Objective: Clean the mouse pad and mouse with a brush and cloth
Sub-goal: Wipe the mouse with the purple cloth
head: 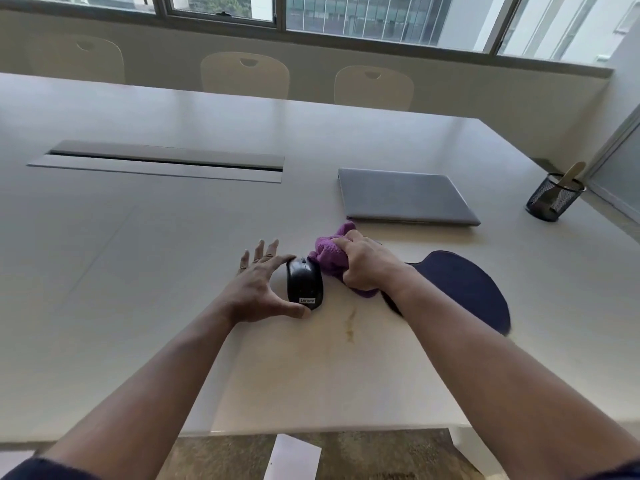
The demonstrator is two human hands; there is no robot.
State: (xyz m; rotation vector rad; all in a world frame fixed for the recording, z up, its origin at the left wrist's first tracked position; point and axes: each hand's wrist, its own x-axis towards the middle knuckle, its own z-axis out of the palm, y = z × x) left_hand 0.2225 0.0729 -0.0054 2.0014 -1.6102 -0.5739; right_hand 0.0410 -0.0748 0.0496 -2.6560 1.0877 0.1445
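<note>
A black mouse (304,284) lies on the white table (138,271) near its middle. My left hand (258,289) grips the mouse from the left, with the thumb at its near end and a finger at its far end. My right hand (363,266) holds a bunched purple cloth (329,254) that touches the mouse's far right side. A dark blue mouse pad (467,285) lies to the right, partly under my right forearm. A brush handle (571,174) sticks out of a black mesh cup (554,199) at the far right.
A shut grey laptop (405,199) lies behind the cloth. A long cable slot (162,161) is set into the table at the left. A brownish stain (349,327) marks the table near the mouse. Several chairs (244,76) stand along the far side under the windows.
</note>
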